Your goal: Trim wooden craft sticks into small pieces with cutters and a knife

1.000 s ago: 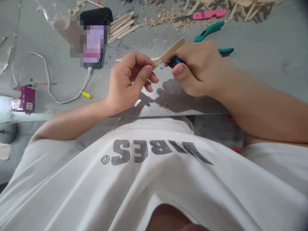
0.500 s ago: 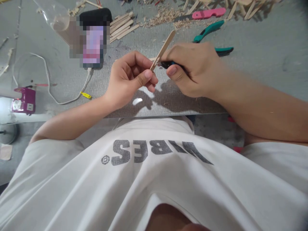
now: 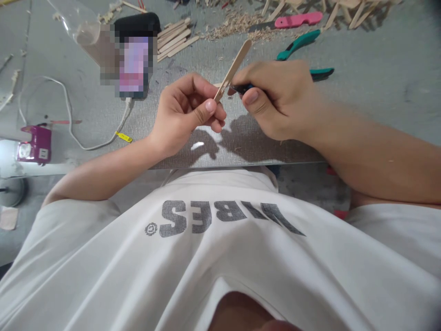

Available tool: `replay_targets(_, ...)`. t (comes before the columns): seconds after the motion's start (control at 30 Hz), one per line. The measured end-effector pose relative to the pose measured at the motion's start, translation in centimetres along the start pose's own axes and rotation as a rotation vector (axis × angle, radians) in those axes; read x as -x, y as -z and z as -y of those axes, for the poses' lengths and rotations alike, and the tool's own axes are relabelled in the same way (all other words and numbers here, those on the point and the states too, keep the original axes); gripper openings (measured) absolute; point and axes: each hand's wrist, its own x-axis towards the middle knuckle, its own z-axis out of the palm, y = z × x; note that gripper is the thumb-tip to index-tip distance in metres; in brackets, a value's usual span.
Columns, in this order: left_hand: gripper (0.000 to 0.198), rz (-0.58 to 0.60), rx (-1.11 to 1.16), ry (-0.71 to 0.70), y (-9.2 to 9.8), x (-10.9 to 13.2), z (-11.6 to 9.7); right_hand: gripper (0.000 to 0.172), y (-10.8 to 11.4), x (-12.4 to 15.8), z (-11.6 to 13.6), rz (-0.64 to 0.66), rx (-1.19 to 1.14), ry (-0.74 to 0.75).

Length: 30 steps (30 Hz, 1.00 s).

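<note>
My left hand (image 3: pixel 182 110) is closed, pinching the lower end of a flat wooden popsicle stick (image 3: pixel 238 59) between thumb and fingers. The stick slants up to the right, and its edge looks notched, with a pale curl of wood near the pinch. In my right hand (image 3: pixel 284 101) is a craft knife (image 3: pixel 242 88) with a dark handle, the fingers wrapped round it. Its tip points left at the notched edge; whether it touches the wood I cannot tell. Most of the handle is hidden in the palm.
Beyond my hands lie a pile of popsicle sticks (image 3: pixel 175 39), wood shavings (image 3: pixel 230 25), a pink-handled saw (image 3: pixel 298 20) and green-handled pliers (image 3: pixel 298 44). A phone (image 3: pixel 132 69) on a white cable (image 3: pixel 70 110) lies left. The table edge (image 3: pixel 241 165) runs before my shirt.
My right hand and the knife have shifted slightly right, away from the stick's edge. The stick has tipped up a little in my left hand, which otherwise stays nearly still.
</note>
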Motion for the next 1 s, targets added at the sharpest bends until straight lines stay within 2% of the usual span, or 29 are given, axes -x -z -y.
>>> replay_targets(0.23,0.028,-0.004,0.011,0.040,-0.1,-0.1,-0.2,0.067,0.0,0.0,0.0,0.000,0.014,0.028)
replay_targets(0.67,0.043,0.023,0.024,0.065,0.0,0.1,0.3,0.059,0.2,0.2,1.0,0.078,-0.058,0.013)
replay_targets(0.87,0.060,0.092,0.109,-0.051,0.1,0.3,0.3,0.073,0.0,0.4,1.3,0.130,-0.009,-0.054)
replay_targets(1.0,0.059,0.092,0.051,-0.054,0.2,0.4,0.7,0.083,-0.1,0.3,1.2,0.145,0.050,-0.060)
